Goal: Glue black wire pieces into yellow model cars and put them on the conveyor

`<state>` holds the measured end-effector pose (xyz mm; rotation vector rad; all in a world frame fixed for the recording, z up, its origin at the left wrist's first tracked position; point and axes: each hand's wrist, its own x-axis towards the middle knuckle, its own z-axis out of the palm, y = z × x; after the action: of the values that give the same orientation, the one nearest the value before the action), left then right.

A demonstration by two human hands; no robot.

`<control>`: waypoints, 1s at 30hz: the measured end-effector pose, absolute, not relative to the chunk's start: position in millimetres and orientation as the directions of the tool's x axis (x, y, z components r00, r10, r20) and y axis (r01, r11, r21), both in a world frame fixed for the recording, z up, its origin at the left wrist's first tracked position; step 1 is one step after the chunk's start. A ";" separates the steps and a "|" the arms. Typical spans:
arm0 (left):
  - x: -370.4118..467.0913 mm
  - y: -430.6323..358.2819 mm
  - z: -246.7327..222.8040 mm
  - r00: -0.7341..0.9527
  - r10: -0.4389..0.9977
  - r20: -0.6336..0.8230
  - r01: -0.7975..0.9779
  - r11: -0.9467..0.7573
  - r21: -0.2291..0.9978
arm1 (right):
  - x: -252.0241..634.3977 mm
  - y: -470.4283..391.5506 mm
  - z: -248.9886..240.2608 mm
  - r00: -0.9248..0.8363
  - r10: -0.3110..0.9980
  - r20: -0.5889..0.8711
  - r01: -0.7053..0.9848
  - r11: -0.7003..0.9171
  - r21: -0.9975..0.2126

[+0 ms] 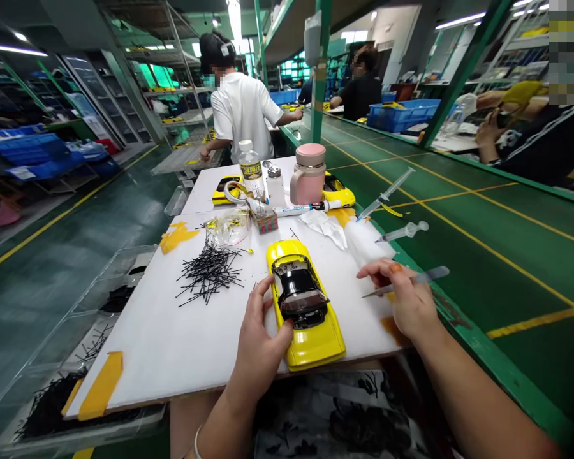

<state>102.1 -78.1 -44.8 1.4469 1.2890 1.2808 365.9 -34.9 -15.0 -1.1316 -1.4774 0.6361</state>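
A yellow model car (316,347) with a black interior lies on the white board in front of me. My left hand (263,335) grips its left side, thumb at the rear of the cabin opening and fingers along the edge. To the right of the car, my right hand (406,299) holds a pair of slim pointed tweezers (433,275) between thumb and fingers. Their tip points left toward the car, apart from it. Left of the car is a loose pile of thin black sticks (210,271). A small yellow piece (250,251) lies near the pile.
Behind the car stand a pink mug (310,178), a labelled bottle (251,169), a marker (306,208) and a tape roll (234,191). Syringes (387,193) lie at the right edge beside a green conveyor (507,255). Clear trays (100,331) sit lower left. Other people work beyond.
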 end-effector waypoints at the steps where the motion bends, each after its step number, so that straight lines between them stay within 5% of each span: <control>1: 102.4 -78.9 -44.7 -0.029 0.983 0.181 0.190 -0.172 0.966 | 366.8 -31.5 -13.7 0.074 0.916 0.394 0.289 0.359 -0.888; 6: 104.1 -83.0 -40.4 -0.018 0.985 0.173 0.194 -0.167 0.967 | 358.8 -11.9 2.8 0.078 0.964 0.254 0.111 0.245 -0.963; 16: 103.2 -90.1 -35.1 -0.042 0.967 0.250 0.168 -0.240 0.956 | 277.6 46.0 51.3 -0.247 0.934 0.259 0.320 0.331 -0.888; 22: 105.1 -95.5 -37.4 -0.080 0.903 0.423 0.237 -0.395 0.888 | 216.2 75.2 41.5 -0.481 0.864 0.147 0.412 0.371 -0.832; 30: 106.6 -96.0 -38.4 -0.110 0.892 0.438 0.221 -0.408 0.886 | 185.4 99.7 23.5 -0.606 0.786 0.120 0.488 0.487 -0.725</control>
<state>106.6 -96.0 -38.4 1.6086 1.2344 1.5604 185.4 99.7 23.5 -1.0551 -2.2967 0.9156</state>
